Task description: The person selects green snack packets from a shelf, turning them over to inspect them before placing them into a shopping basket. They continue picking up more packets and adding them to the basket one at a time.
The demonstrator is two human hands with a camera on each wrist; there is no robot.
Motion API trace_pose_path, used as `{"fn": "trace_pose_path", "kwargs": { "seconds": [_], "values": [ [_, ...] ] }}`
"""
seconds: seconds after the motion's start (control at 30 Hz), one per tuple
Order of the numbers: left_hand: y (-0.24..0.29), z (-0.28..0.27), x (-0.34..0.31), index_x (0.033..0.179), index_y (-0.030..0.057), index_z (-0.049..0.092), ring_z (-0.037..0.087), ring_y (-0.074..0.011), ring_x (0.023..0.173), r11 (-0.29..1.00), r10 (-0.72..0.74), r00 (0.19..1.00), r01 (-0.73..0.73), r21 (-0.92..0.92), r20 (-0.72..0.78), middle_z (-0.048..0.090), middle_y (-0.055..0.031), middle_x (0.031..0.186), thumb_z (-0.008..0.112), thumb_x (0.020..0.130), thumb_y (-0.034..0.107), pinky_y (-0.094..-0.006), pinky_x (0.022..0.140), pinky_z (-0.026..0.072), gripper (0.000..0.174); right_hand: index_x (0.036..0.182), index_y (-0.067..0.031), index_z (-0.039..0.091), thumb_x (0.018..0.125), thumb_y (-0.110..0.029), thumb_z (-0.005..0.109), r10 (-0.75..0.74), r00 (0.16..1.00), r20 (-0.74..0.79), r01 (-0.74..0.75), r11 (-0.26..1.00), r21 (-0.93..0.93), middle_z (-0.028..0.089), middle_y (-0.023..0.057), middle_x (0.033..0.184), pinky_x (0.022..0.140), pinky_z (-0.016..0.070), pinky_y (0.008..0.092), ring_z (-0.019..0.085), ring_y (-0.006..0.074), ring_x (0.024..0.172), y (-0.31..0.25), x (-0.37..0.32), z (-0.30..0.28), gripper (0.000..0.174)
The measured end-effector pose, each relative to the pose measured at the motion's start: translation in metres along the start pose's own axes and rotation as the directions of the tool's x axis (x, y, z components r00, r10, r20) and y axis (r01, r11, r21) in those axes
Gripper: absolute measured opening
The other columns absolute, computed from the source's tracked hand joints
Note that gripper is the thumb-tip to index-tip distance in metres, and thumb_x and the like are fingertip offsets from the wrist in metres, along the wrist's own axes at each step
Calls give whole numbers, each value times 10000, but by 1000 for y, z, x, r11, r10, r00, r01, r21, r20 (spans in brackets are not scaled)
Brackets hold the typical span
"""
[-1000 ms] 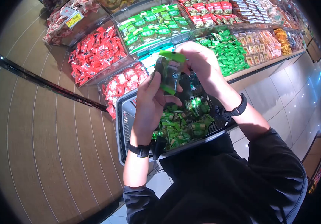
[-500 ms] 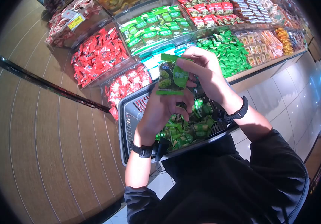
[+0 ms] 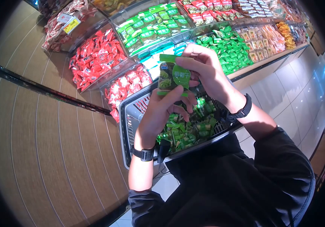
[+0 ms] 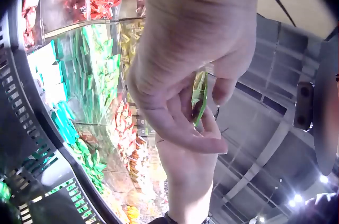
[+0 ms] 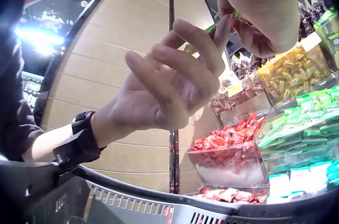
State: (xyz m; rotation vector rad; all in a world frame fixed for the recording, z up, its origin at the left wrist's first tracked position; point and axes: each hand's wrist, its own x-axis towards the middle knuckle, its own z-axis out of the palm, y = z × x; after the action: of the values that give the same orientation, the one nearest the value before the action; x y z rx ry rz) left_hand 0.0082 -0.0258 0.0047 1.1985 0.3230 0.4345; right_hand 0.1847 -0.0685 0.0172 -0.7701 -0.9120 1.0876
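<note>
A small green packet (image 3: 167,77) with a clear window is held upright between both hands above a dark basket (image 3: 124,125). The left hand (image 3: 157,113) pinches its lower edge, thumb on the front face. At the packet's upper right, the right hand (image 3: 210,72) grips it with thumb in front and fingers behind. In the left wrist view the packet (image 4: 199,97) appears edge-on beside the left hand (image 4: 193,49). The right wrist view has the left hand's (image 5: 164,84) fingers partly bent, the right hand (image 5: 259,7) above. Green packets (image 3: 185,132) lie in the basket.
Beyond the basket stand display bins of red packets (image 3: 98,55), flat green bags (image 3: 151,26) and small green packets (image 3: 230,51). A wood-toned panel (image 3: 49,132) fills the left side; pale floor tiles (image 3: 283,90) lie at the right.
The packet has turned so its printed front faces the head camera. The right hand's thumb has come onto that face, and the left thumb now rests on its lower front.
</note>
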Motion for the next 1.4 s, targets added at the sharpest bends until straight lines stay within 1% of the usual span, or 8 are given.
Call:
{"fn": "trace_pose_path", "kwargs": {
  "seconds": [0.27, 0.43, 0.63, 0.73, 1.03, 1.13, 1.2, 1.4],
  "values": [
    [4, 6, 1, 1333, -50, 530, 677, -181, 796, 998, 20, 999, -18, 63, -36, 698, -181, 1023, 499, 1051, 293, -285, 608, 561, 444, 850, -84, 688, 926, -144, 689, 98, 993, -67, -106, 986, -128, 555, -66, 667, 465, 303, 178, 428, 1, 563, -2, 7, 1, 96],
    [-17, -13, 7, 1177, -15, 611, 692, -165, 782, 987, 103, 976, -76, 145, -190, 711, -162, 1031, 596, 1006, 204, -303, 674, 582, 278, 917, -38, 695, 924, -131, 684, -100, 986, -132, 40, 916, -400, 621, -29, 683, 457, 338, 194, 489, 27, 527, -29, 47, -14, 94],
    [-19, -11, 9, 1043, 33, 634, 709, -202, 983, 948, 317, 944, -316, 20, -92, 717, -141, 1073, 662, 896, -18, -316, 863, 561, 158, 968, 15, 688, 929, -146, 692, -317, 925, 211, 359, 542, -760, 678, 56, 684, 536, 501, 273, 649, 99, 596, -41, 186, -25, 166],
    [-15, -10, 7, 1046, 20, 631, 698, -212, 1020, 957, 285, 950, -290, -17, -126, 713, -142, 1093, 672, 885, -32, -319, 904, 545, 174, 962, 5, 702, 925, -144, 699, -272, 911, 310, 397, 372, -839, 710, 88, 703, 579, 539, 282, 700, 119, 627, -18, 252, -27, 153],
    [-16, -13, 7, 1049, -6, 632, 682, -181, 990, 964, 266, 963, -265, 30, -32, 687, -137, 1136, 672, 927, 106, -322, 923, 522, 170, 924, -2, 720, 883, -120, 725, -217, 941, 258, 322, 346, -881, 703, 108, 699, 616, 536, 326, 693, 164, 623, 44, 313, -26, 125],
    [-13, -12, 6, 1088, -14, 626, 682, -182, 986, 971, 235, 972, -235, 41, -13, 686, -144, 1149, 634, 951, 135, -323, 923, 521, 202, 918, -12, 727, 846, -136, 746, -243, 928, 283, 340, 242, -909, 711, 160, 759, 691, 545, 373, 716, 258, 720, 53, 319, -28, 145],
    [-14, -13, 6, 1089, -16, 626, 682, -182, 985, 974, 228, 973, -227, 23, -21, 688, -144, 1147, 620, 957, 144, -321, 920, 522, 208, 928, -9, 729, 844, -150, 756, -330, 840, 431, 450, -20, -893, 717, 151, 781, 695, 545, 366, 705, 251, 722, 55, 320, -29, 167],
    [-15, -13, 7, 1051, -7, 626, 687, -176, 933, 971, 233, 971, -235, -44, -54, 698, -159, 1097, 612, 960, 116, -299, 857, 541, 154, 954, -38, 731, 826, -166, 767, -255, 843, 474, 459, -120, -881, 695, 180, 898, 783, 543, 421, 685, 349, 855, 54, 321, -31, 184]
  ]
}}
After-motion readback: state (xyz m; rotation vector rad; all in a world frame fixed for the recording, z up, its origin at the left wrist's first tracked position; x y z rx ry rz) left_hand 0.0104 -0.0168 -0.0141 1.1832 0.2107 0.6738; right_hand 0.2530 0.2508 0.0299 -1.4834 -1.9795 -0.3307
